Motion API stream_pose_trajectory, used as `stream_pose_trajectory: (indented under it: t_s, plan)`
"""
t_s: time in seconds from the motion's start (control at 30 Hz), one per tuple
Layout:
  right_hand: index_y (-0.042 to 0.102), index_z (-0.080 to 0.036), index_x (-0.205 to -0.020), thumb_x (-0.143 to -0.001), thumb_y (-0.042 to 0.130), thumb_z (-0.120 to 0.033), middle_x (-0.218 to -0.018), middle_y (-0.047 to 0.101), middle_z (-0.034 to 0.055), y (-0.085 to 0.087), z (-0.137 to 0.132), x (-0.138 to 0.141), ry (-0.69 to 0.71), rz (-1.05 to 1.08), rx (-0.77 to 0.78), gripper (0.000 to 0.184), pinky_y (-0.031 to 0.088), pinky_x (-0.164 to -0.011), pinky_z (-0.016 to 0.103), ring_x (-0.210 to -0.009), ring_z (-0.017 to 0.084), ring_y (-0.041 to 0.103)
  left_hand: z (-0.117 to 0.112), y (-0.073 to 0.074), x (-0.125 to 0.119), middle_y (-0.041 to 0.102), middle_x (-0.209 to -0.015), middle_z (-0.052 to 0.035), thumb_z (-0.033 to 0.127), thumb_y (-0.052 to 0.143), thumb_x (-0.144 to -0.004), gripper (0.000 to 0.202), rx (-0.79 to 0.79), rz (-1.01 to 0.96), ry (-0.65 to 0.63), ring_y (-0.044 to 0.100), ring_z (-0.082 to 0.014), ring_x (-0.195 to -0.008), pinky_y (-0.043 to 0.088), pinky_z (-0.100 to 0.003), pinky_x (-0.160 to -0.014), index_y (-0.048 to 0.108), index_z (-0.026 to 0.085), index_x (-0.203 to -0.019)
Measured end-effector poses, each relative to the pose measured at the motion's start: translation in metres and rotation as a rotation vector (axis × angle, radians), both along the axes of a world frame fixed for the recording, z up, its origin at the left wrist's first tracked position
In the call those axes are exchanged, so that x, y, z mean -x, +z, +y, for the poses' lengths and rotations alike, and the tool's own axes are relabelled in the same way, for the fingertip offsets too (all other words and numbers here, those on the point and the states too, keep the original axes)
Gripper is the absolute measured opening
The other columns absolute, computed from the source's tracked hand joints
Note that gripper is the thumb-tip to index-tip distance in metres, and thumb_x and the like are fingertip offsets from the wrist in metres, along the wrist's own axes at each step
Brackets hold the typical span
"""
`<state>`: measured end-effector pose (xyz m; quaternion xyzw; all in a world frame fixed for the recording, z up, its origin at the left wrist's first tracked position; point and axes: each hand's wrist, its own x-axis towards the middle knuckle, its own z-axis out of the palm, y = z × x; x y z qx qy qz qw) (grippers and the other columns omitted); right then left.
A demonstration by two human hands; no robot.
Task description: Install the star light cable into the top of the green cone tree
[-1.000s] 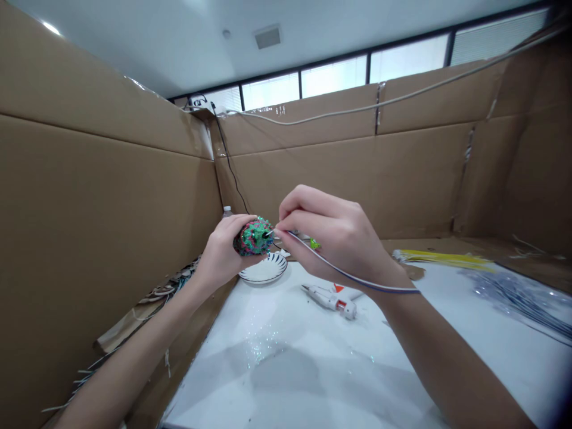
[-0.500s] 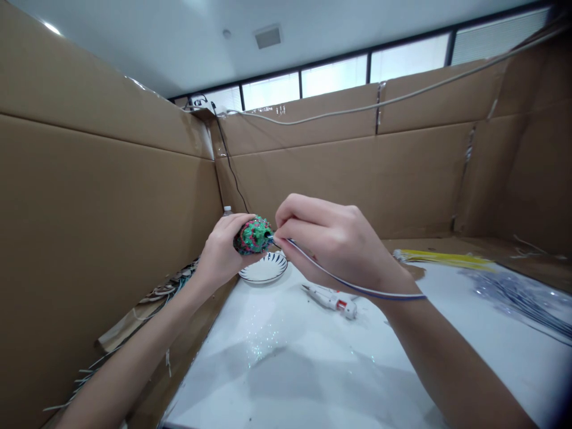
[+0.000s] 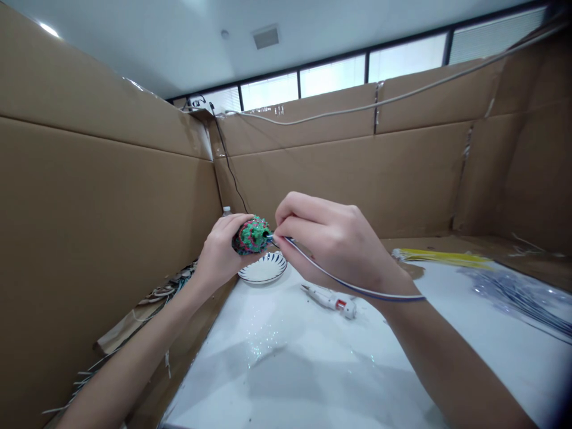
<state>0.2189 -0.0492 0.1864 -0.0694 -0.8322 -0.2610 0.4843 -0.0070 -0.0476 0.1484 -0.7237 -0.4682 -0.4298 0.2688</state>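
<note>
Left hand [image 3: 220,255], right hand [image 3: 334,243], fingers curled.

The bumpy ball [image 3: 251,236] looks rough and sparkly with glitter. The thin strip [image 3: 353,289] at its 4 o'clock is smooth, shiny plastic. The white table [image 3: 290,357] is glossy, with glitter specks. The saucer [image 3: 263,269] at the ball's 6 o'clock shines like china. The cardboard walls [image 3: 111,196] are dull brown.

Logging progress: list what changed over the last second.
The right hand dipped slightly, bringing the strip tip against the ball; a green bit beneath it no longer shows. Left hand grips the ball as before; plate and white tool unmoved.
</note>
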Motion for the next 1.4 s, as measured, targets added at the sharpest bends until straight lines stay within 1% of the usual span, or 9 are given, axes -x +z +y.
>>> stream_pose_trajectory:
  t_s: [0.33,0.6,0.7,0.8,1.03,1.27,1.4]
  plan:
    - [0.057,-0.013,-0.070,-0.084,0.042,-0.007,-0.080,0.057,0.0032,-0.0003,-0.0021,0.0012,-0.022,0.008,-0.005,0.022,0.029,-0.053,0.023,-0.062,0.007,0.043,0.0005,-0.0005,0.0004,0.062,-0.118,-0.0060,0.039,0.075,-0.070,0.051,-0.013,-0.001,0.002,0.057,-0.0249,-0.110,0.046,-0.039,-0.096,0.056,0.021,-0.114]
    - [0.057,-0.013,-0.070,-0.085,0.042,-0.008,-0.079,0.057,0.0032,-0.0007,-0.0021,0.0026,-0.036,0.027,-0.029,0.022,0.028,-0.052,0.022,-0.062,0.007,0.042,0.0014,-0.0008,0.0009,0.062,-0.118,-0.0065,0.038,0.075,-0.070,0.053,-0.017,0.015,0.007,0.057,-0.0247,-0.109,0.046,-0.039,-0.095,0.056,0.021,-0.116]
    - [0.057,-0.013,-0.070,-0.085,0.043,-0.008,-0.078,0.057,0.0031,-0.0014,-0.0017,0.0036,-0.048,0.032,-0.037,0.022,0.028,-0.051,0.022,-0.061,0.007,0.042,0.0021,-0.0015,0.0012,0.061,-0.119,-0.0067,0.035,0.075,-0.069,0.053,-0.016,0.026,0.011,0.056,-0.0246,-0.110,0.046,-0.039,-0.095,0.056,0.021,-0.116]
    - [0.057,-0.013,-0.070,-0.086,0.042,-0.008,-0.078,0.057,0.0030,-0.0016,-0.0016,0.0040,-0.038,0.038,-0.031,0.022,0.028,-0.051,0.022,-0.060,0.006,0.040,0.0022,-0.0020,0.0011,0.061,-0.119,-0.0069,0.031,0.075,-0.068,0.053,-0.007,0.030,0.008,0.056,-0.0241,-0.109,0.046,-0.038,-0.095,0.056,0.020,-0.116]
    - [0.058,-0.013,-0.071,-0.086,0.042,-0.008,-0.080,0.057,0.0031,-0.0001,0.0006,0.0032,0.009,0.046,0.006,0.023,0.031,-0.054,0.022,-0.061,0.007,0.041,0.0000,-0.0023,-0.0029,0.063,-0.117,-0.0059,0.029,0.074,-0.067,0.051,0.042,-0.008,-0.028,0.057,-0.0240,-0.108,0.047,-0.037,-0.093,0.057,0.021,-0.114]
    - [0.058,-0.013,-0.072,-0.086,0.041,-0.007,-0.083,0.058,0.0035,-0.0016,0.0017,0.0029,-0.012,0.014,-0.001,0.023,0.029,-0.054,0.023,-0.061,0.007,0.040,-0.0020,-0.0016,-0.0048,0.063,-0.117,-0.0059,0.028,0.075,-0.066,0.051,0.060,-0.018,-0.041,0.057,-0.0246,-0.107,0.047,-0.038,-0.093,0.057,0.021,-0.114]
    - [0.059,-0.013,-0.070,-0.084,0.043,-0.006,-0.084,0.059,0.0031,-0.0023,0.0013,0.0020,0.006,-0.012,0.054,0.022,0.029,-0.055,0.023,-0.061,0.007,0.040,-0.0017,-0.0019,-0.0042,0.062,-0.118,-0.0059,0.027,0.076,-0.066,0.053,0.052,-0.018,-0.034,0.057,-0.0247,-0.108,0.046,-0.039,-0.094,0.056,0.022,-0.115]
